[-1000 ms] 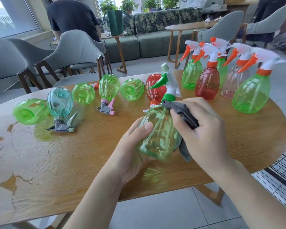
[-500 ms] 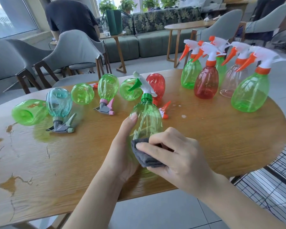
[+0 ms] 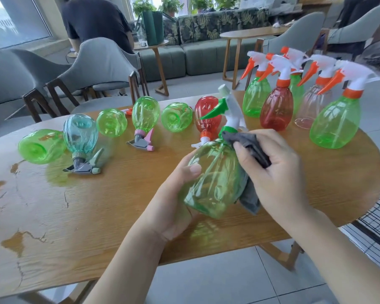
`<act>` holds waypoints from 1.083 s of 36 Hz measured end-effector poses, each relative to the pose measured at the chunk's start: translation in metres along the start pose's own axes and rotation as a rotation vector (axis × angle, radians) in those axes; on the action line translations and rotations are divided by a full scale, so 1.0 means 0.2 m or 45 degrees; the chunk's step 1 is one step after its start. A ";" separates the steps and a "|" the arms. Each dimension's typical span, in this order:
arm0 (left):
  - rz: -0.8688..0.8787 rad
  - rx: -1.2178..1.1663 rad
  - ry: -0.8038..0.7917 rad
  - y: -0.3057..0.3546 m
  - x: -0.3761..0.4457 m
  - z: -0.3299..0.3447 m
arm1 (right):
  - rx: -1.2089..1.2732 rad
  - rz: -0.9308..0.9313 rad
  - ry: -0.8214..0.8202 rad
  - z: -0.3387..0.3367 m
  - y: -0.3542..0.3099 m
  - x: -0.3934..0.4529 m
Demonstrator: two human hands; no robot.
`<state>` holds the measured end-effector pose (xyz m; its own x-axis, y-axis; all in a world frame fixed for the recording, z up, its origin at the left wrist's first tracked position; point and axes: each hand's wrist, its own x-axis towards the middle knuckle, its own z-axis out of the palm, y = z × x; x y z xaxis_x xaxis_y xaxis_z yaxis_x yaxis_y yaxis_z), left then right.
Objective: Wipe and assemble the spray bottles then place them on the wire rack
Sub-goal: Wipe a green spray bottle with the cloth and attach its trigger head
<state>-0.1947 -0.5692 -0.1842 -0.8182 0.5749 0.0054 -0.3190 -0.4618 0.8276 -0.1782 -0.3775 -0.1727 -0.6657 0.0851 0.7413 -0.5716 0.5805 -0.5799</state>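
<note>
My left hand [image 3: 173, 202] grips a green spray bottle [image 3: 215, 181] from below and holds it tilted above the wooden table [image 3: 97, 205]. The bottle carries a white head with a green trigger [image 3: 224, 108]. My right hand [image 3: 276, 172] holds a grey cloth [image 3: 248, 148] against the bottle's shoulder and right side. Several assembled bottles with orange triggers [image 3: 276, 110] stand upright at the back right. Several other bottles lie or lean on the table behind, among them a teal one [image 3: 80, 137] and a red one [image 3: 206, 117].
A black wire rack [image 3: 377, 218] stands by the table's right edge. Wet patches [image 3: 18, 240] mark the table's left part. Grey chairs [image 3: 101, 66] stand behind the table, and a person in a dark shirt [image 3: 94, 20] sits beyond them.
The cloth went from the bottle's neck down to its base and is back up at the neck. The bottle swung upright, then tilted back toward me.
</note>
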 end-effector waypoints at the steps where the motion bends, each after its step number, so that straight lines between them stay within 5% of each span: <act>1: -0.003 -0.006 -0.007 0.00 0.00 0.00 | 0.018 0.028 0.007 0.00 0.00 0.00; 15: 0.049 -0.066 0.077 0.00 0.00 -0.01 | -0.034 -0.180 0.098 0.05 -0.05 -0.09; 24: 0.029 -0.046 0.026 -0.01 0.01 -0.01 | -0.012 -0.069 0.102 0.02 -0.03 -0.04; 31: 0.024 -0.082 0.192 0.00 0.01 -0.02 | -0.012 -0.258 0.065 0.09 -0.09 -0.14; 39: -0.054 -0.205 0.130 0.02 0.00 0.00 | -0.151 -0.532 -0.039 0.12 -0.12 -0.17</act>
<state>-0.1970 -0.5713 -0.1805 -0.8439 0.5287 -0.0912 -0.4202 -0.5455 0.7252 -0.1534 -0.4134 -0.1928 -0.4038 -0.2002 0.8927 -0.7369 0.6494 -0.1878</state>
